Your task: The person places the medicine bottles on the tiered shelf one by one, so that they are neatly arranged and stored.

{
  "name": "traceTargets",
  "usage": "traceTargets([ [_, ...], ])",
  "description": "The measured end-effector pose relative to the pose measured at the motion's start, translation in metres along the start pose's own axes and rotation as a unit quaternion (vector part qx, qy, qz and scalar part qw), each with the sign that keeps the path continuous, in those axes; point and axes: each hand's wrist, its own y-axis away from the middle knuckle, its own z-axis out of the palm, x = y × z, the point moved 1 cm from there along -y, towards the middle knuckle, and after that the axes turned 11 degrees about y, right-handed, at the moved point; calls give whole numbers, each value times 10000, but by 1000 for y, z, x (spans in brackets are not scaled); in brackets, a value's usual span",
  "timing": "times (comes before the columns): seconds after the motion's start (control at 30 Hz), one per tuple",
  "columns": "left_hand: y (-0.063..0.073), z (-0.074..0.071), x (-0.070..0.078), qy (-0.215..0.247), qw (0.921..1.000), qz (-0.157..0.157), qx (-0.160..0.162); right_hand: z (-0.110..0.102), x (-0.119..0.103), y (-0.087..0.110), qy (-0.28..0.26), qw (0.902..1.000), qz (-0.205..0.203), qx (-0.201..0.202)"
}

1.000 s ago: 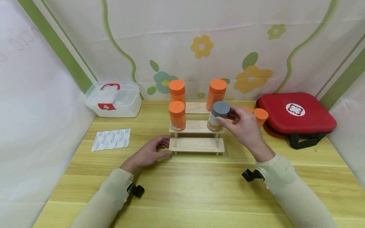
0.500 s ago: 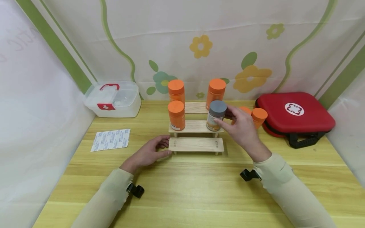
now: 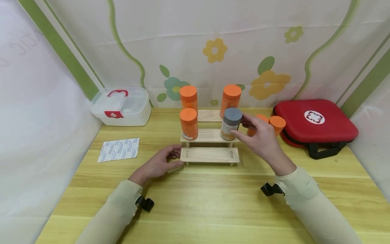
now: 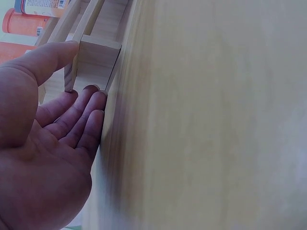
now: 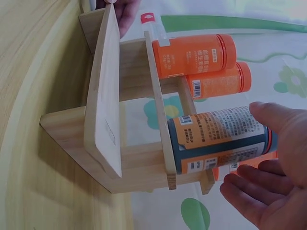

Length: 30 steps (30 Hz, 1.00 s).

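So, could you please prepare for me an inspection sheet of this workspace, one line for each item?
Surface: wooden table, light grain.
Job's things: stepped shelf; grey-lidded jar upright on its middle step; three orange jars on the shelf, two more, partly hidden, to its right.
Clutter: clear box and printed sheet on the left, red case on the right.
Hands: left hand at the shelf's left end; right hand open beside the grey-lidded jar, contact unclear.
Cables: nothing seen.
Surroundings: flowered curtain behind the table.

Head camera looks forward and down; closer, sideways wrist views share the rack (image 3: 210,155).
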Motion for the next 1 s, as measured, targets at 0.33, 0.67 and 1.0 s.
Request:
traceTargets([
  [0.33, -1, 0, 1, -46, 10000, -31, 4, -21, 2, 10, -285, 9994, -119, 184],
  [0.67, 0, 1, 0, -65, 10000, -2, 14, -38, 9, 22, -291, 9994, 47, 196],
  [1.0, -1, 0, -2, -35, 10000, -68, 16, -52, 25, 38, -185, 9992, 38, 362],
])
